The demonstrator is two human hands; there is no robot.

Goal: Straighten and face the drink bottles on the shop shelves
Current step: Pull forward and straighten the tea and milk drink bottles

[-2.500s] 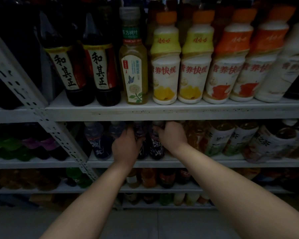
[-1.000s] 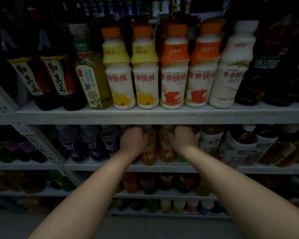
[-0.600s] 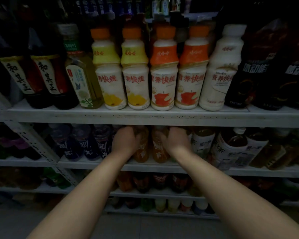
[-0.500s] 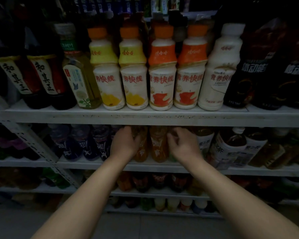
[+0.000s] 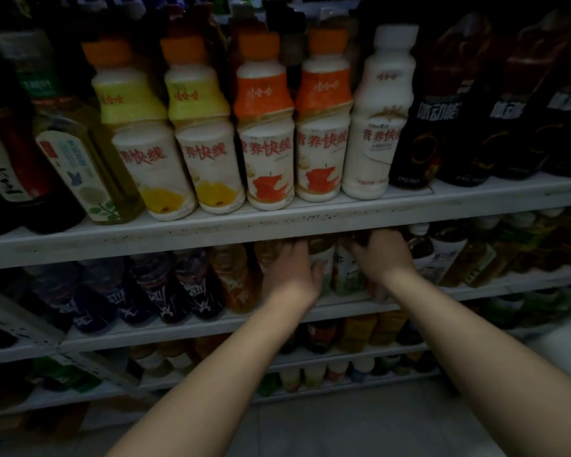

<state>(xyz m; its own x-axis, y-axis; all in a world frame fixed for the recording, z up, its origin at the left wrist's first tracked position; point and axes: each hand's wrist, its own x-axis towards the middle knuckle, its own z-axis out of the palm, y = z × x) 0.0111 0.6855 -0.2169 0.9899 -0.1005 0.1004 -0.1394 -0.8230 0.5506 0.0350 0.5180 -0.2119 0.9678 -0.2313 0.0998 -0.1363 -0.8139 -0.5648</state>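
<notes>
White shelf [image 5: 277, 225] cuts off the tea bottles [image 5: 342, 272] just under it. Left hand [image 5: 290, 275] and right hand [image 5: 381, 258] are at them, fingers too dark and blurry to tell any grip.

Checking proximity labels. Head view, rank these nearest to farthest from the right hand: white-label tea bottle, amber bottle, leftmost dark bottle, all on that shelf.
1. The white-label tea bottle: right by the right hand, between the two hands.
2. The amber bottle: same shelf, beyond the left hand.
3. The leftmost dark bottle: far left of the row.
</notes>
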